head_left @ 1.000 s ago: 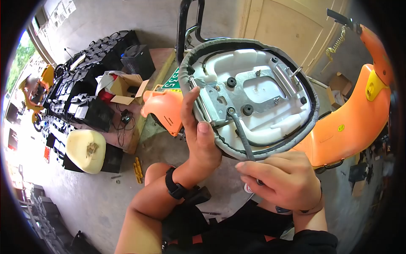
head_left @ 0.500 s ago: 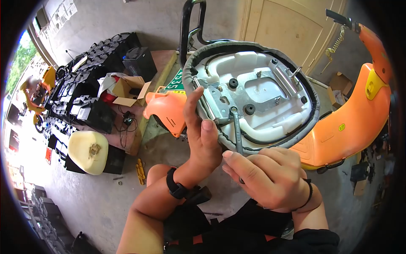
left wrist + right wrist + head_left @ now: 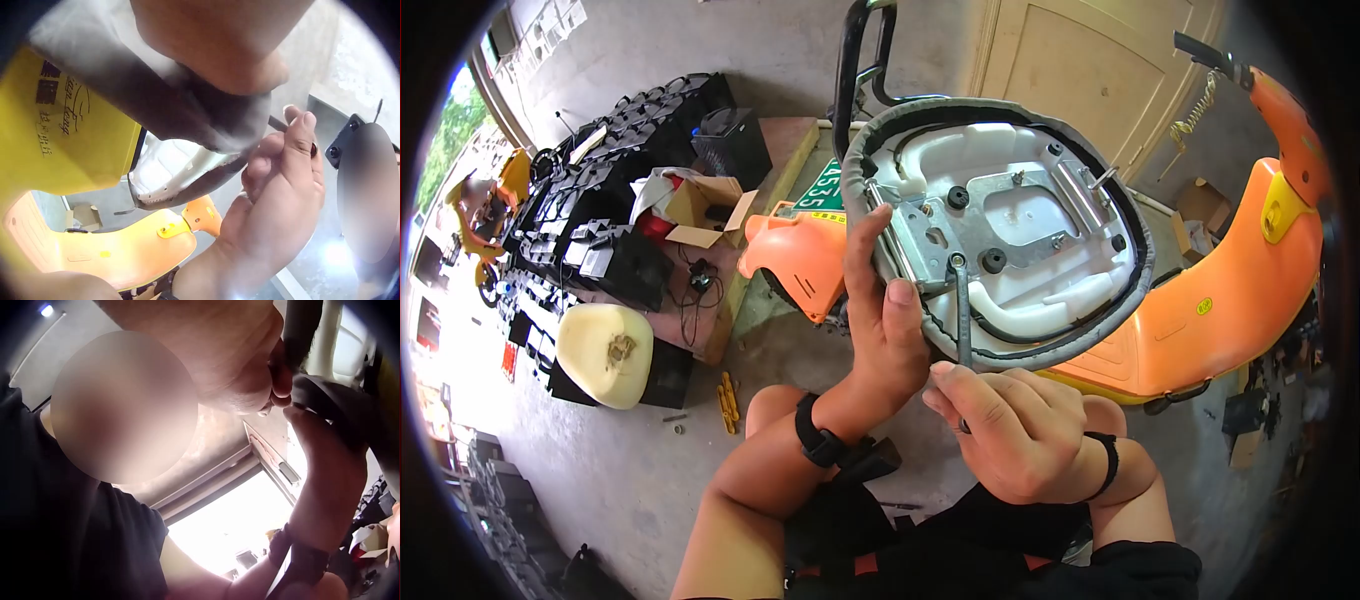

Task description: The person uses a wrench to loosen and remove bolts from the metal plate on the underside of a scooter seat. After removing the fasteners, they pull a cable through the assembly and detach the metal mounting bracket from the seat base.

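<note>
A scooter seat (image 3: pixel 1040 308) shows its white plastic underside and grey cover edge in the head view, with a metal bracket (image 3: pixel 912 238) on it. My left hand (image 3: pixel 885 345) grips the seat's near left edge, thumb and one finger on the visible side, the other fingers hidden behind. My right hand (image 3: pixel 1025 430) pinches the lower end of a ring wrench (image 3: pixel 964 322), whose ring sits around a fastener at the bracket's lower corner. In the left wrist view, the right hand (image 3: pixel 278 178) is below the seat's dark cover (image 3: pixel 169 103).
An orange scooter body (image 3: pixel 1200 310) stands close behind the seat on the right. At the left are rows of black batteries (image 3: pixel 615 255), an open cardboard box (image 3: pixel 700 215) and a cream foam pad (image 3: pixel 605 357). Yellow pieces (image 3: pixel 727 403) lie on the floor.
My right hand has swung left, bringing the wrench from a slant to nearly upright in the head view. The ring stays on the fastener. My left hand keeps its grip on the seat.
</note>
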`<state>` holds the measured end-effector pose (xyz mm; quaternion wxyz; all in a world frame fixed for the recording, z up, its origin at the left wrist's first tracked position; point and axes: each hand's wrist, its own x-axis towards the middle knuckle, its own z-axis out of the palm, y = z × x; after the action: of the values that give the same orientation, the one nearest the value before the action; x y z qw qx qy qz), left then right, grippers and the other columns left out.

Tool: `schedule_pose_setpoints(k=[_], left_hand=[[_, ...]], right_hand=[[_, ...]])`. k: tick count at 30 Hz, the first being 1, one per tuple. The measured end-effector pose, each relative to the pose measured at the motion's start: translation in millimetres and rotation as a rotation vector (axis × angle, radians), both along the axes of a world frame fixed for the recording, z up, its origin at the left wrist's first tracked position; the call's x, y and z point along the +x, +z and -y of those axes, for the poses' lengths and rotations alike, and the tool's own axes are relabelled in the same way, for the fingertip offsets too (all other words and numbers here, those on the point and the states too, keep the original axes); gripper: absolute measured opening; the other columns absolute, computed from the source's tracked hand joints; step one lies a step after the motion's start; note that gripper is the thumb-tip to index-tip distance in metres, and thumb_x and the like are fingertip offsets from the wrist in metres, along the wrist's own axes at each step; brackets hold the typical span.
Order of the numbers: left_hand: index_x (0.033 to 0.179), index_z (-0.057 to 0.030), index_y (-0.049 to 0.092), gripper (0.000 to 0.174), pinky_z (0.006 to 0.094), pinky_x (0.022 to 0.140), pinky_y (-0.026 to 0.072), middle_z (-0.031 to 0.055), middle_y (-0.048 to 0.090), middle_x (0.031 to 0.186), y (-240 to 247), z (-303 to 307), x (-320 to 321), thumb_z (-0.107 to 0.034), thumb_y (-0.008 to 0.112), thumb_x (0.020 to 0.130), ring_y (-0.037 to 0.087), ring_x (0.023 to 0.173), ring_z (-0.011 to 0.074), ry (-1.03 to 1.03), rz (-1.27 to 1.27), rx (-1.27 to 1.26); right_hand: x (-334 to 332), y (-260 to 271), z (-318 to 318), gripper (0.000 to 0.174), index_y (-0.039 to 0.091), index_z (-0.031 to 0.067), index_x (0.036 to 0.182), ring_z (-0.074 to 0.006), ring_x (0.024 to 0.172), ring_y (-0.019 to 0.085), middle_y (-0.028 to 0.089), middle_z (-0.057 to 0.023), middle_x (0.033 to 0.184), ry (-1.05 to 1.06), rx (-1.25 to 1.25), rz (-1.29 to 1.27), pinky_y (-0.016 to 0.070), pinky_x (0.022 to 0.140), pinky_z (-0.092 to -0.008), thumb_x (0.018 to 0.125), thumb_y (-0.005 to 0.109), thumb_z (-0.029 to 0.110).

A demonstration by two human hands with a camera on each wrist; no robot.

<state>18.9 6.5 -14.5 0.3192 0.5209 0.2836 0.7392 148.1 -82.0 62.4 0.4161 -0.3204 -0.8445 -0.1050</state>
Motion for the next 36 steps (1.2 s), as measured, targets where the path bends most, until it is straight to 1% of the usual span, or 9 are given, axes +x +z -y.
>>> schedule_pose_setpoints(k=[7, 13, 15, 17, 19, 22, 28, 31, 36], left_hand=[[0.153, 0.0010, 0.033, 0.070, 0.0408, 0.113, 0.0360, 0.0179, 0.044, 0.145, 7, 3, -1, -0.049, 0.045, 0.105, 0.047, 0.132, 0.0264, -0.064, -0.014, 0.035], [0.154, -0.0082, 0.032, 0.074, 0.0424, 0.108, 0.0438, 0.0142, 0.045, 0.143, 10, 4, 3, -0.056, 0.046, 0.099, 0.052, 0.127, 0.0245, -0.192, 0.132, 0.025], [0.153, -0.0005, 0.031, 0.075, 0.0413, 0.112, 0.0367, 0.0157, 0.041, 0.148, 2, 2, 3, -0.054, 0.045, 0.103, 0.047, 0.131, 0.0242, -0.157, 0.104, -0.048], [0.153, -0.0086, 0.032, 0.073, 0.0457, 0.107, 0.0466, 0.0151, 0.045, 0.143, 1, 0, -1, -0.054, 0.049, 0.099, 0.053, 0.128, 0.0260, -0.333, 0.164, 0.118], [0.153, -0.0082, 0.031, 0.074, 0.0453, 0.108, 0.0456, 0.0158, 0.043, 0.144, -15, -9, -2, -0.054, 0.049, 0.099, 0.052, 0.128, 0.0268, -0.168, 0.109, 0.077], [0.152, 0.0025, 0.030, 0.075, 0.0418, 0.114, 0.0350, 0.0202, 0.043, 0.145, 1, 4, -2, -0.052, 0.046, 0.103, 0.046, 0.132, 0.0280, -0.090, -0.039, 0.007], [0.152, 0.0016, 0.031, 0.076, 0.0421, 0.115, 0.0336, 0.0181, 0.042, 0.146, 1, 4, -3, -0.053, 0.047, 0.101, 0.045, 0.134, 0.0272, -0.028, -0.063, 0.029], [0.153, 0.0015, 0.031, 0.075, 0.0420, 0.115, 0.0332, 0.0178, 0.042, 0.146, 3, 4, -3, -0.051, 0.047, 0.102, 0.045, 0.134, 0.0270, -0.024, -0.071, 0.050], [0.154, 0.0021, 0.030, 0.070, 0.0407, 0.115, 0.0325, 0.0186, 0.042, 0.146, -22, -12, 0, -0.044, 0.049, 0.104, 0.044, 0.133, 0.0265, -0.152, 0.019, 0.156]], right_hand=[[-6, -6, -4, 0.028, 0.070, -0.0062, 0.105, -0.0150, 0.057, 0.063, 0.066, -0.0053, 0.073, 0.007, 0.012, -0.145, 0.0504, 0.051, -0.0267, 0.084, 0.081, 0.007], [9, 17, -5, 0.031, 0.069, -0.0043, 0.107, -0.0148, 0.056, 0.062, 0.063, -0.0024, 0.071, 0.073, -0.078, 0.110, 0.0503, 0.050, -0.0275, 0.080, 0.082, 0.004], [16, 27, -8, 0.032, 0.071, -0.0009, 0.107, -0.0143, 0.057, 0.063, 0.063, -0.0011, 0.071, 0.175, -0.180, 0.184, 0.0493, 0.049, -0.0272, 0.078, 0.083, 0.007], [22, 38, -7, 0.031, 0.073, 0.0026, 0.107, -0.0151, 0.058, 0.064, 0.065, -0.0007, 0.072, 0.193, -0.207, 0.107, 0.0494, 0.050, -0.0288, 0.078, 0.082, 0.007], [28, 50, -7, 0.029, 0.073, 0.0028, 0.107, -0.0165, 0.058, 0.064, 0.067, -0.0014, 0.073, 0.115, -0.113, 0.108, 0.0498, 0.051, -0.0307, 0.079, 0.079, 0.005], [33, 47, -17, 0.029, 0.072, 0.0009, 0.108, -0.0172, 0.058, 0.062, 0.064, -0.0026, 0.074, 0.046, -0.045, -0.063, 0.0490, 0.052, -0.0290, 0.081, 0.078, 0.008], [52, 40, -34, 0.022, 0.071, -0.0012, 0.100, -0.0102, 0.060, 0.061, 0.068, -0.0052, 0.077, -0.024, -0.355, -0.607, 0.0468, 0.056, -0.0240, 0.096, 0.074, 0.021], [68, 41, -38, 0.044, 0.068, -0.0026, 0.089, -0.0091, 0.060, 0.059, 0.064, -0.0049, 0.073, 0.200, -0.473, -0.788, 0.0451, 0.057, -0.0210, 0.096, 0.074, 0.040], [80, 38, -45, 0.037, 0.067, -0.0034, 0.098, -0.0084, 0.059, 0.058, 0.062, -0.0033, 0.072, 0.348, -0.423, -0.790, 0.0422, 0.055, -0.0204, 0.100, 0.069, 0.034]])
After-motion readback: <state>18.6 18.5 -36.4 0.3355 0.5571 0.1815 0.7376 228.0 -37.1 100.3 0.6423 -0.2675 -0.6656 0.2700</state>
